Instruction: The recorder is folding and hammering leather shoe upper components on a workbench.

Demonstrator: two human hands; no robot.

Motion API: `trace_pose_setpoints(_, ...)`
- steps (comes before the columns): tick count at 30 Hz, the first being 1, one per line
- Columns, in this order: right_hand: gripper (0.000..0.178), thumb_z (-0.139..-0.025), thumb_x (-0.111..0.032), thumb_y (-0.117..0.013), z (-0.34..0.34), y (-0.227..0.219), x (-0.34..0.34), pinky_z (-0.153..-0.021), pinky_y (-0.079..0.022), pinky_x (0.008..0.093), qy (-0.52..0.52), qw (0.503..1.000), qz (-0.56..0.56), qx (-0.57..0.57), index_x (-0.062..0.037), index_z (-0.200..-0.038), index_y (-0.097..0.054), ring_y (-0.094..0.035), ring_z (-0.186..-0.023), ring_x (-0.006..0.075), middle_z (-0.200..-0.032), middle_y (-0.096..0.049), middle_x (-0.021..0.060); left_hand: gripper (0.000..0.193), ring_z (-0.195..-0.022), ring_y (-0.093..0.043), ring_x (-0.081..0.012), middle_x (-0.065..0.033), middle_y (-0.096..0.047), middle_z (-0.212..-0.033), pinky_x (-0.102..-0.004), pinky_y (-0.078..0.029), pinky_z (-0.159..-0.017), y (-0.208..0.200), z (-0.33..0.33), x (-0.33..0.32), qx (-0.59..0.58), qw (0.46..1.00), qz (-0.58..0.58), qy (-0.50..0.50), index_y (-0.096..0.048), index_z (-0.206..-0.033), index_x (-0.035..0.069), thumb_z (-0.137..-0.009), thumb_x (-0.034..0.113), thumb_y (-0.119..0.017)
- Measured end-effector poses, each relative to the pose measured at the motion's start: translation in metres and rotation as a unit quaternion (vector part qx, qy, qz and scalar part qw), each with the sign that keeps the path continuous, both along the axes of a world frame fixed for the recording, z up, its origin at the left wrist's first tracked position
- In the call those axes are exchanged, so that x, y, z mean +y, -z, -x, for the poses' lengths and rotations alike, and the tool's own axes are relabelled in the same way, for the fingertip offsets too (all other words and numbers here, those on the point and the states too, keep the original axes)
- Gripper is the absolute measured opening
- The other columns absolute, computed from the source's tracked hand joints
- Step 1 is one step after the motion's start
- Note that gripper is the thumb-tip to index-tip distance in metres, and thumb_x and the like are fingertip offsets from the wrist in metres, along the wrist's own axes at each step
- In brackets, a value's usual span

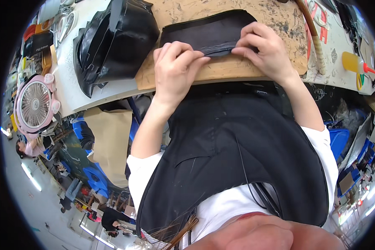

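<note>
A flat black leather-like piece point(208, 30) lies on a worn tan board point(275, 16). Its near edge is folded or rolled up into a narrow strip. My left hand point(173, 68) pinches the left end of that edge between thumb and fingers. At the right end, my right hand point(263, 49) grips the same edge with thumb and curled fingers. Left of the board, close by my left hand, sits a heap of glossy black leather-like pieces point(131, 41). The underside of the folded edge is hidden.
A pink fan point(35, 104) stands at the left edge of the white table point(66, 93). On the right are a yellow bottle with a red nozzle point(354, 63) and a curved, wrapped rod point(314, 37). Tan sheet material point(110, 141) hangs below the table at left. Other people are in the background.
</note>
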State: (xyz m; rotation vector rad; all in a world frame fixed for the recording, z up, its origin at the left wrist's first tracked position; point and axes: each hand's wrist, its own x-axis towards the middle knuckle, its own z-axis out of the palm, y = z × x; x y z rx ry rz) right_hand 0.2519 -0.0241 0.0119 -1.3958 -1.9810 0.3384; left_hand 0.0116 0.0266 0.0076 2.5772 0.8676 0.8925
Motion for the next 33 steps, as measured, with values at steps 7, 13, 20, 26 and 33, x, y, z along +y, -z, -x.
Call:
trace_pose_setpoints(7,0.020,-0.081,-0.021,-0.073,0.005,-0.016,0.008,-0.070,-0.049,0.0379,0.020,0.992,0.113,-0.054,-0.0044,-0.073,-0.064,-0.061,-0.077,0.0273,-0.084,-0.058,0.0076,0.016,-0.077,-0.053,-0.0217,-0.0006,-0.054,-0.076,-0.0357,-0.037,-0.074,-0.011,-0.011,-0.006,0.042,0.984,0.118,-0.125,-0.067,-0.071,0.010,-0.076,0.021,-0.078)
trace_pose_setpoints(13,0.022,-0.082,-0.022,-0.071,0.006,-0.022,0.012,-0.069,-0.051,0.0382,0.013,0.984,0.125,-0.126,-0.0035,-0.075,-0.062,-0.062,-0.076,0.0285,-0.082,-0.056,0.0096,0.028,-0.078,-0.053,-0.0218,-0.0012,-0.055,-0.075,-0.0368,-0.036,-0.073,-0.007,-0.021,-0.004,0.110,0.984,0.055,-0.129,-0.062,-0.065,0.011,-0.071,0.031,-0.081)
trace_pose_setpoints(20,0.027,-0.083,-0.025,-0.073,0.004,-0.021,0.010,-0.067,-0.048,0.0390,0.010,0.984,0.112,-0.135,-0.0030,-0.081,-0.057,-0.060,-0.077,0.0275,-0.083,-0.055,0.0087,0.037,-0.078,-0.051,-0.0230,-0.0025,-0.054,-0.076,-0.0381,-0.036,-0.072,0.008,-0.021,-0.008,0.109,0.977,-0.047,-0.178,-0.060,-0.066,0.011,-0.067,0.040,-0.082)
trace_pose_setpoints(26,0.050,-0.084,-0.047,-0.071,-0.159,-0.003,0.025,-0.073,-0.048,0.0357,0.288,0.940,0.102,-0.155,-0.0026,-0.105,-0.064,-0.061,-0.082,0.0248,-0.090,-0.064,0.0123,0.022,-0.075,-0.056,-0.0228,-0.0033,-0.061,-0.075,-0.0340,-0.045,-0.069,0.003,-0.006,-0.008,-0.045,0.992,0.041,-0.115,-0.064,-0.073,0.006,-0.071,0.019,-0.082)
trace_pose_setpoints(33,0.034,-0.089,-0.034,-0.067,-0.123,-0.055,0.018,-0.064,-0.047,0.0303,0.250,0.951,0.176,-0.036,-0.0014,-0.101,-0.064,-0.062,-0.066,0.0149,-0.075,-0.064,0.0073,0.015,-0.082,-0.057,-0.0242,-0.0072,-0.058,-0.084,-0.0337,-0.047,-0.071,0.001,0.006,-0.006,-0.061,0.986,0.099,-0.118,-0.065,-0.076,0.001,-0.074,0.010,-0.078)
